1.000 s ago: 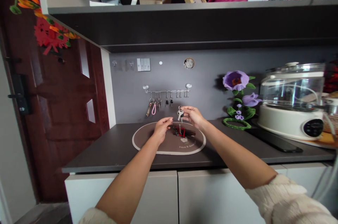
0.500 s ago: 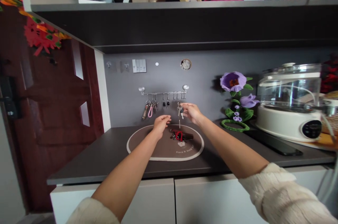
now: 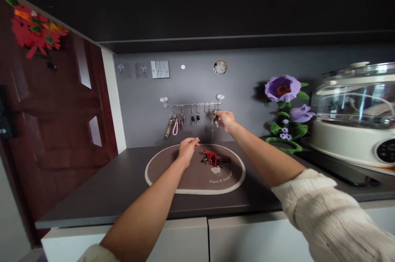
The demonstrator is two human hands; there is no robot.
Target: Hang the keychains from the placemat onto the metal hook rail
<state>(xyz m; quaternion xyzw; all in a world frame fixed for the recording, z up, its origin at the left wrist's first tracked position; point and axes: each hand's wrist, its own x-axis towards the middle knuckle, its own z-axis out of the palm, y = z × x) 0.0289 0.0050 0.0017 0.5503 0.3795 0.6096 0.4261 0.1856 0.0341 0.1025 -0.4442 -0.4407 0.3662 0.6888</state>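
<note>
One dark red door [image 3: 58, 110] fills the far left, a red paper flower ornament [image 3: 35, 31] fixed to it, and the dark worktop [image 3: 101, 192] starts just beside its white frame. The left hand [image 3: 187, 151] hovers over the upper rim of an oval brown mat [image 3: 162, 173], its grip loose and open, holding nothing, its fingertips [image 3: 194, 142] near a bunch of keys with a red strap [image 3: 211, 158]. That bunch lies near the middle of the mat, touched by neither hand. The mat sits toward the back of the worktop, well in from the front edge, with the grey backsplash just behind it.

Above, a steel key rail [image 3: 191, 105] carries hanging key rings [image 3: 175, 124] toward its left end, with two small black fobs [image 3: 195, 119] beside them. The right hand [image 3: 224, 120] has risen since a moment ago, from just above the mat to the right end of the rail. Its grip is pinched narrow on a small set of keys [image 3: 214, 119] now at a hook, with a single key dangling below. Open air separates the two hands. Further right stand a purple felt flower [image 3: 282, 88] and a glass-lidded cooker [image 3: 354, 110], its contents hard to make out.
</note>
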